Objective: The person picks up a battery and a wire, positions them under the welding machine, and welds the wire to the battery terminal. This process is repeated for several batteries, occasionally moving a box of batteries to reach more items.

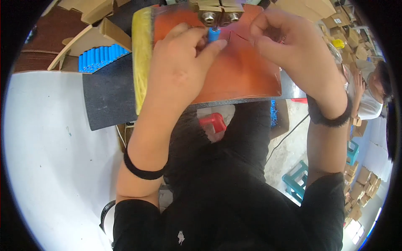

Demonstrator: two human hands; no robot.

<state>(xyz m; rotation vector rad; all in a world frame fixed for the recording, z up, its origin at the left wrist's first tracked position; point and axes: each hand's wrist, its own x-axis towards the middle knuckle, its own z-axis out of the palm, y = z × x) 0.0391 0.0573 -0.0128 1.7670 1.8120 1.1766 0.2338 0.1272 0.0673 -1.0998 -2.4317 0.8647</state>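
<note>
My left hand [181, 69] is closed around a small blue cylindrical battery cell [214, 34], thumb and fingers on its sides. The cell stands at the orange mat's far edge, its top right under two metal electrode blocks [220, 16] with bolts. To the right, my right hand [289, 39] is raised over the mat with thumb and forefinger pinched together. A thin dark and red wire [243, 37] runs from near the cell toward those fingertips; its end in the pinch is hidden. Beneath both hands lies the orange mat [247, 79].
A bundle of thin yellow strands [143, 62] lies along the mat's left side. Beyond it, a cardboard box [95, 37] holds several blue cells [100, 57]. Below the table edge are a red stool [215, 122], another box of blue pieces [274, 113] and a green stool [296, 180]. A person [370, 90] sits at right.
</note>
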